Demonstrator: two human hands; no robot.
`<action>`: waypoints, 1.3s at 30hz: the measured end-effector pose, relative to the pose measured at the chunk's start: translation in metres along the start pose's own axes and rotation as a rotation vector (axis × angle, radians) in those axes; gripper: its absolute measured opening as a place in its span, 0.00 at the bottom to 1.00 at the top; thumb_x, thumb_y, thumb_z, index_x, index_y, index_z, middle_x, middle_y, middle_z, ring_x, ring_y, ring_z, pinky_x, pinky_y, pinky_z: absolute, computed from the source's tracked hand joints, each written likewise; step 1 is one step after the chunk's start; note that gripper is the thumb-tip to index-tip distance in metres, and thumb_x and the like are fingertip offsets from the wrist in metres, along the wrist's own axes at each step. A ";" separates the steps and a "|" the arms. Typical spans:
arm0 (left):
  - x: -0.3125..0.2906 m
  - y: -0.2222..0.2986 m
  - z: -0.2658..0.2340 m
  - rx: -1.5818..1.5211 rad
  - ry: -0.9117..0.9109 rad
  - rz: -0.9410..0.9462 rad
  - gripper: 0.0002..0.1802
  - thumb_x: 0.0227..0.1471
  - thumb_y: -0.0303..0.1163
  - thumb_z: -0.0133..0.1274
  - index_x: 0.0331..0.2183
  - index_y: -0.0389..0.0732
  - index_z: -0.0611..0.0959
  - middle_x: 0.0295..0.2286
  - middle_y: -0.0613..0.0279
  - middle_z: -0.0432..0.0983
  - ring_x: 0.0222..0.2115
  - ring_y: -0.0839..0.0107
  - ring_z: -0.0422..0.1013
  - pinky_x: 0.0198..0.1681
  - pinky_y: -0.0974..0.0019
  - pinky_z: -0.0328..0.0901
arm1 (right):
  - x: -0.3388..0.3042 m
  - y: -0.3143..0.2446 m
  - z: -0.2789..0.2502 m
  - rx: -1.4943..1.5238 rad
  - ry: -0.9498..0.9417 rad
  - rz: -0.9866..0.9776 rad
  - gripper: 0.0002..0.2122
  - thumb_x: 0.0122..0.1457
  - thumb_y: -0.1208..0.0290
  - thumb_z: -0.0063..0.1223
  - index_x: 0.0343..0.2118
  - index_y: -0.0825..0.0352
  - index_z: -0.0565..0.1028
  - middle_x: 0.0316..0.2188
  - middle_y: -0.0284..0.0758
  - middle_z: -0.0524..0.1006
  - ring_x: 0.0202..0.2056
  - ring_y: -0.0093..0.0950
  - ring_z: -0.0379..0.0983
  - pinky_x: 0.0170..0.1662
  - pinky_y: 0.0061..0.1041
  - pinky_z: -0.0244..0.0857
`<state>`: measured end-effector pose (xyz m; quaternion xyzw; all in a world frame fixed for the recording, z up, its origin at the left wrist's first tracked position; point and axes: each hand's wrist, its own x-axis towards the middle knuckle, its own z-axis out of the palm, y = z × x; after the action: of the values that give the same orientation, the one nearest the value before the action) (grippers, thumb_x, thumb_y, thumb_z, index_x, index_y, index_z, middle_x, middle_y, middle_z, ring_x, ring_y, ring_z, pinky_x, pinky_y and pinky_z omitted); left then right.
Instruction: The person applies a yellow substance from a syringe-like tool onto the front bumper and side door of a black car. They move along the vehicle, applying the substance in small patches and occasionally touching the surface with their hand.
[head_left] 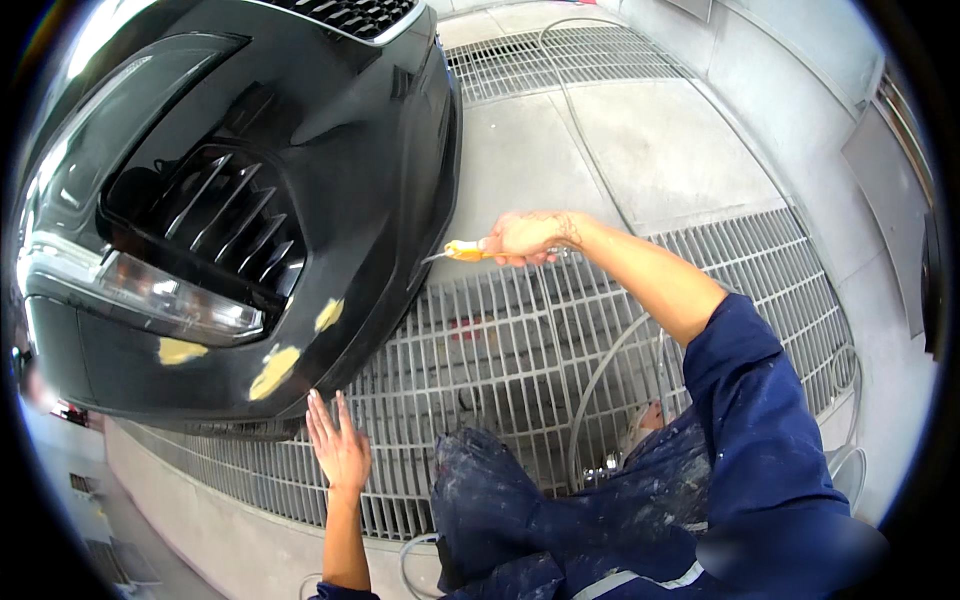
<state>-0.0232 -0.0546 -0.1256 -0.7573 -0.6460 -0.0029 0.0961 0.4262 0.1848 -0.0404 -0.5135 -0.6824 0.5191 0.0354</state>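
Observation:
Held in my right hand (525,238) is a yellow-handled tool (464,250) with a thin metal end; its exact kind is hard to make out. That metal end points left and reaches the lower side edge of a black car bumper (350,250). My left hand (340,452) has its fingers stretched out, with the fingertips at the bumper's bottom edge. Above it, pale yellow patches (274,373) of what looks like filler mark the bumper's corner, near the front light (180,295).
Under me lies a metal floor grating (500,350), with concrete slabs (680,150) beyond it. A grey hose (590,390) runs across the grating beside my legs. Pale wall panels (800,130) stand at the right. The car's vent with slats (235,215) is at the upper left.

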 end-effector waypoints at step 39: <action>0.002 0.006 -0.011 -0.048 0.047 0.038 0.52 0.50 0.32 0.61 0.70 0.31 0.57 0.70 0.26 0.42 0.72 0.34 0.42 0.75 0.42 0.41 | -0.033 -0.031 -0.052 0.009 0.673 0.021 0.30 0.74 0.46 0.37 0.36 0.74 0.78 0.20 0.44 0.78 0.18 0.37 0.76 0.23 0.41 0.72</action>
<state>-0.0163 -0.0553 -0.1157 -0.7713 -0.6288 -0.0340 0.0931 0.4511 0.1977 0.0228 -0.6627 -0.6250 0.3239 0.2556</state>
